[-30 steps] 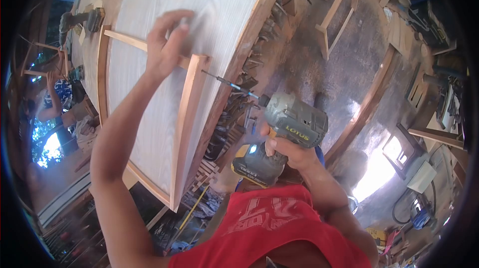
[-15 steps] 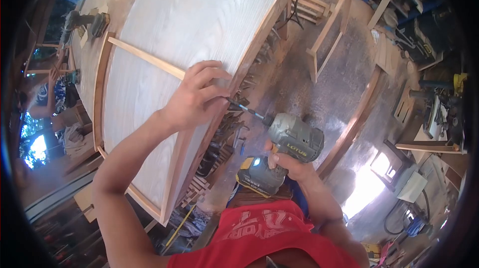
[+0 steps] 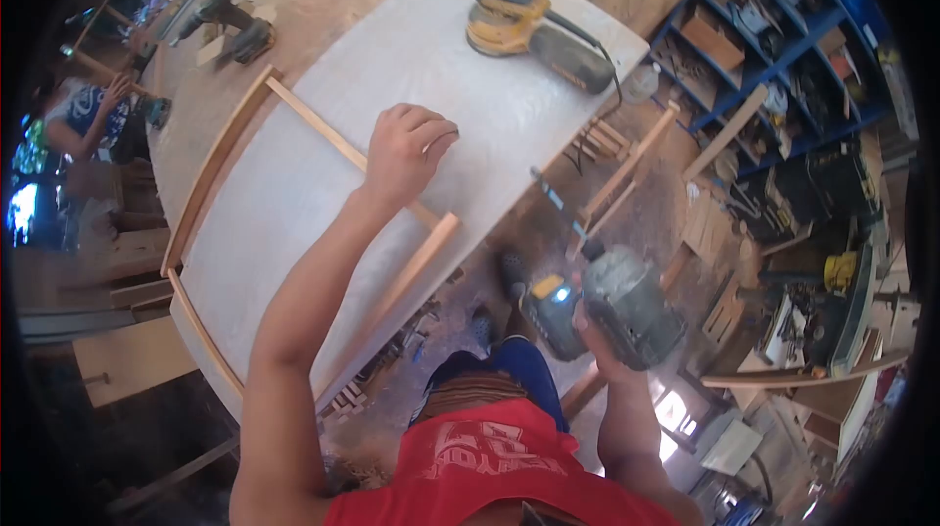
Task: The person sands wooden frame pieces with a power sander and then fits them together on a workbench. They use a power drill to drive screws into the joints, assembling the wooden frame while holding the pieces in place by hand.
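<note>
My right hand (image 3: 599, 338) grips the handle of a grey cordless drill (image 3: 632, 306), whose long bit points up and left beyond the table edge. Over the pale wooden panel (image 3: 431, 61), my left hand (image 3: 403, 149) has its fingers curled together; whether something small is between them is too small to tell. Beneath that hand and wrist runs a thin wooden strip (image 3: 318, 124) of a light frame. The near rail (image 3: 406, 276) of this frame stands along the panel's front edge, and a curved rail (image 3: 211, 173) lies at the far left.
A yellow and black sander (image 3: 509, 22) lies on the panel's far part. Another drill (image 3: 230, 24) rests on the table at upper left. A co-worker (image 3: 88, 119) is at the far left. Blue shelves (image 3: 783, 66) with tools stand at upper right.
My left hand has left the frame's corner and the bit tip. The drill has moved right and down, away from the frame. The view has shifted, showing the sander and more of the shelves.
</note>
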Motion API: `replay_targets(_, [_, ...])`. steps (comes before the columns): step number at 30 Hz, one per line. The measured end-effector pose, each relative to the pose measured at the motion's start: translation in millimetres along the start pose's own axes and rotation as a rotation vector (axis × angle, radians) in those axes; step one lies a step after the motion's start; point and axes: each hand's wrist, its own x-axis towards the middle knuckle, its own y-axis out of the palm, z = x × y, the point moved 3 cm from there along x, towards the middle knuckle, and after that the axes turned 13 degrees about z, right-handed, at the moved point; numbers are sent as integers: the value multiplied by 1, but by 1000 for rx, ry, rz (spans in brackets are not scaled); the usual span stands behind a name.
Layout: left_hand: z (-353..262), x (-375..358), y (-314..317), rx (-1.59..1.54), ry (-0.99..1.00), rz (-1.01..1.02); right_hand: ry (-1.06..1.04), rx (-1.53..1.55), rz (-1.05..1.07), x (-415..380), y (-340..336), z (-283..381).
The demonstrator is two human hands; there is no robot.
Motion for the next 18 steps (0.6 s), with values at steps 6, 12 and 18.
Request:
replay_targets(6, [86, 12, -9, 25, -400, 182, -658, -375, 66, 186, 29, 71])
replay_targets(12, [276, 51, -172, 676, -542, -151, -609, -452, 140, 309, 34, 49])
replay_targets(18, [431, 45, -286, 989, -927, 193, -659, -1767, 56, 317, 39, 17])
